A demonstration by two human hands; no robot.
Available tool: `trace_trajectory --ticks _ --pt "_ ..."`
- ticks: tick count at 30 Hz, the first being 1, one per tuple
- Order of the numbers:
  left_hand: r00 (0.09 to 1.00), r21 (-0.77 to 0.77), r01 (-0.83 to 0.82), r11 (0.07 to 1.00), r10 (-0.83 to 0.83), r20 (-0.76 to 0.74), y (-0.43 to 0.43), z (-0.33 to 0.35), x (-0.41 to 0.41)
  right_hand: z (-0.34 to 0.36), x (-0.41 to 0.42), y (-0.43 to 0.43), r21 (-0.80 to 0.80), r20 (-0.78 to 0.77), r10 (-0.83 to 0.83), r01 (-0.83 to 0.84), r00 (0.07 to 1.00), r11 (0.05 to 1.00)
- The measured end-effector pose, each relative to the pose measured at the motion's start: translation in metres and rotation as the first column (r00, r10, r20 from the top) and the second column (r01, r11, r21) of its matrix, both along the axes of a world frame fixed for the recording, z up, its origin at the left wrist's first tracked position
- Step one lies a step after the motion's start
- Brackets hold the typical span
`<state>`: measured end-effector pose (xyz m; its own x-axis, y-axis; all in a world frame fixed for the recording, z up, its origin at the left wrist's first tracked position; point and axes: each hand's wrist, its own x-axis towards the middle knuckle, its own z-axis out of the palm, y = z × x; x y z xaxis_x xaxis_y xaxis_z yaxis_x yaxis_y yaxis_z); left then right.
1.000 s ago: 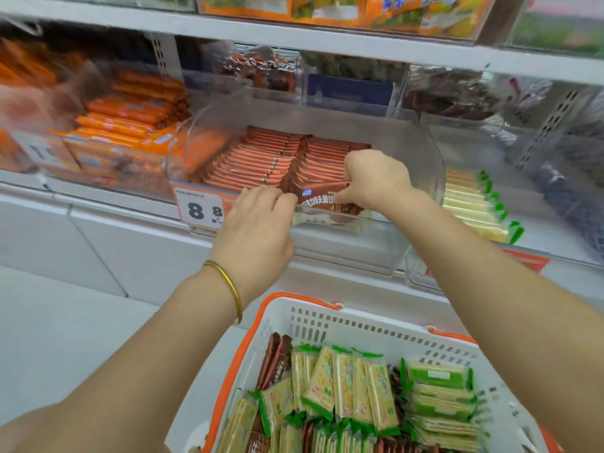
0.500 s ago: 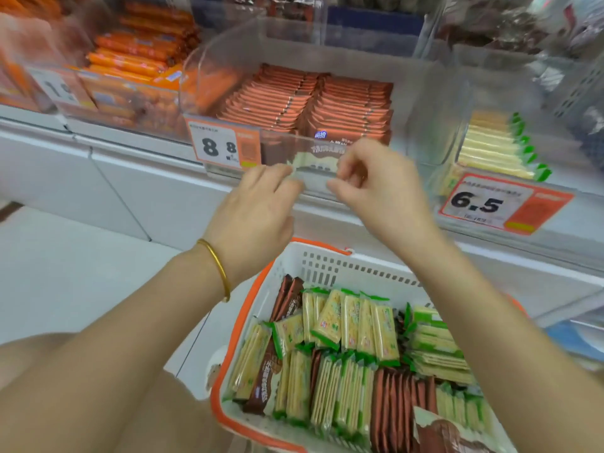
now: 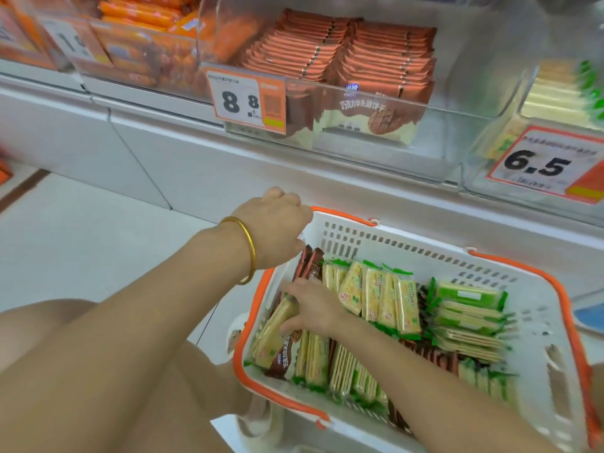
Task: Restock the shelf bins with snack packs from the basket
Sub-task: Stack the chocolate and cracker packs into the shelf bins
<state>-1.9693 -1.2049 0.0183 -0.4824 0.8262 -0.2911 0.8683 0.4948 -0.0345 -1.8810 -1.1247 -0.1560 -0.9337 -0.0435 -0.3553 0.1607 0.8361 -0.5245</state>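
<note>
A white basket with an orange rim [image 3: 343, 218] sits low in front of the shelf, filled with yellow-green snack packs [image 3: 389, 294] and brown snack packs [image 3: 311, 263]. My right hand [image 3: 313, 310] reaches into the basket's left side, its fingers and thumb curled round a yellow-green pack [image 3: 273, 328]. My left hand [image 3: 276, 223], with a gold bangle on the wrist, hovers at the basket's far left corner with its fingers curled downward and its fingertips hidden. Above, a clear shelf bin [image 3: 441, 138] holds rows of brown packs [image 3: 359, 50].
A price tag reading 8.8 [image 3: 245, 99] hangs on the brown-pack bin. To its right a bin of yellow-green packs [image 3: 555, 93] carries a 6.5 tag [image 3: 539, 165]. Orange packs [image 3: 140, 14] fill the bin at the left. My knee [image 3: 98, 371] is beside the basket.
Both hands left the brown-pack bin and came down to the basket. The right hand went in among the packs and took hold of a yellow-green one. The view tilted downward.
</note>
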Motion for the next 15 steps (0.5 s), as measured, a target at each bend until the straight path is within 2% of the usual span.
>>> trace_trajectory --ticks 2,4,8,12,15 --pt "0.999 -0.005 0.003 1.0 -0.003 0.039 0.006 0.003 0.001 0.016 0.004 0.019 0.003 -0.011 -0.003 0.003 1.0 1.0" --pt "0.993 0.001 0.007 1.0 -0.007 0.119 0.015 0.007 0.004 0.041 0.014 0.041 -0.11 -0.023 -0.127 0.124 0.992 0.986" --pt "0.957 0.02 0.04 0.999 -0.044 0.287 0.038 0.019 0.017 0.101 0.055 0.083 -0.369 -0.021 -0.43 0.393 0.903 0.842" --pt "0.867 0.08 0.1 0.992 -0.126 0.483 0.064 0.036 0.041 0.151 0.109 0.11 -0.492 -0.081 -0.584 0.477 0.808 0.728" --pt "0.757 0.232 0.082 0.969 -0.212 0.618 0.083 0.051 0.059 0.185 0.143 0.126 -0.53 -0.154 -0.666 0.508 0.73 0.679"
